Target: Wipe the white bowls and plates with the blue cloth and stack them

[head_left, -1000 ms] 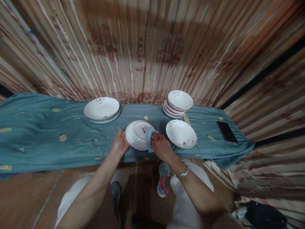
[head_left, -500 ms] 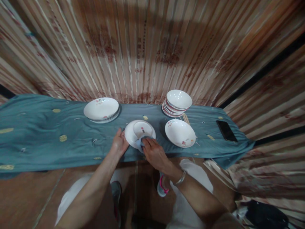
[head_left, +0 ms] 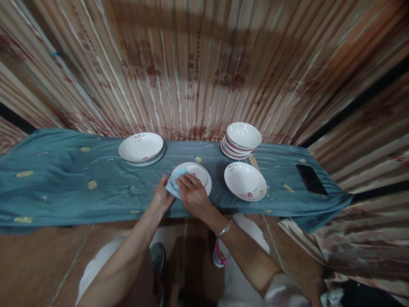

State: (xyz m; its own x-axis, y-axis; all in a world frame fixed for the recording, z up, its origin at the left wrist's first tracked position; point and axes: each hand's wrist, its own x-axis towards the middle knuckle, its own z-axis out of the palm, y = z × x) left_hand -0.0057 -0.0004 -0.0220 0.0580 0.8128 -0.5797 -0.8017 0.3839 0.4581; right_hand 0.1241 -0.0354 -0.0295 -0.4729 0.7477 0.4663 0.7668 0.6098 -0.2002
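Note:
A white plate (head_left: pixel 205 175) with a round ring and a small reddish mark on its face is over the middle of the cloth-covered table. My left hand (head_left: pixel 162 195) grips its left edge, with the fingers partly hidden behind it. In my right hand (head_left: pixel 194 197) is a light blue cloth (head_left: pixel 175 181), bunched under the fingers and pressed on the left part of the plate. To the right lies a white oval dish (head_left: pixel 244 181) with floral decoration.
Stacked oval plates (head_left: pixel 141 147) stand at the back left. A stack of several bowls (head_left: pixel 244 135) is at the back right, with chopsticks (head_left: pixel 253 162) beside it. A black phone (head_left: pixel 311 179) lies near the right end of the teal tablecloth (head_left: pixel 70 192). A curtain (head_left: pixel 179 85) hangs behind.
My right hand has moved the cloth from the plate's near side up and to its left part, close to my left hand. The view has shifted slightly.

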